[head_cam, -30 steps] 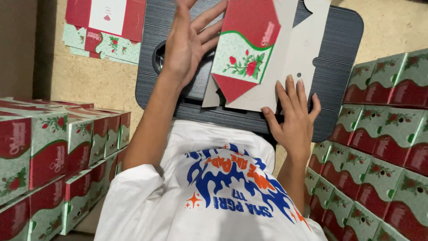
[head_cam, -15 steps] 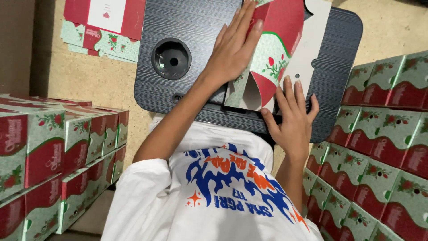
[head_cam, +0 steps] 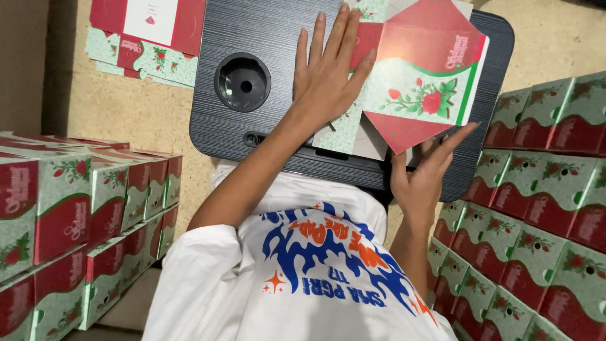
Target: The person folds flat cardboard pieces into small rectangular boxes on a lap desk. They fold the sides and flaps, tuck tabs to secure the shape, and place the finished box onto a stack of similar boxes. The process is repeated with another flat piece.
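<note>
A flat red-and-green carton [head_cam: 429, 69] with a rose print lies partly folded on a black lap desk [head_cam: 265, 31]. My left hand [head_cam: 328, 76] presses flat on the carton's left part, fingers spread and straight. My right hand [head_cam: 423, 173] is at the carton's near edge. Its fingers reach under the red pointed flap and its thumb lies beside it. The desk has a round cup recess [head_cam: 243, 82] just left of my left hand.
Made-up boxes of the same print are stacked in rows at the left [head_cam: 76, 202] and at the right [head_cam: 543, 189]. Flat unfolded carton blanks [head_cam: 145, 31] lie on the tan floor beyond the desk's left corner. My white printed shirt fills the bottom.
My left hand has slid right from over the cup recess onto the carton. The carton has been turned and laid flatter, printed side up. My right hand now reaches under its flap.
</note>
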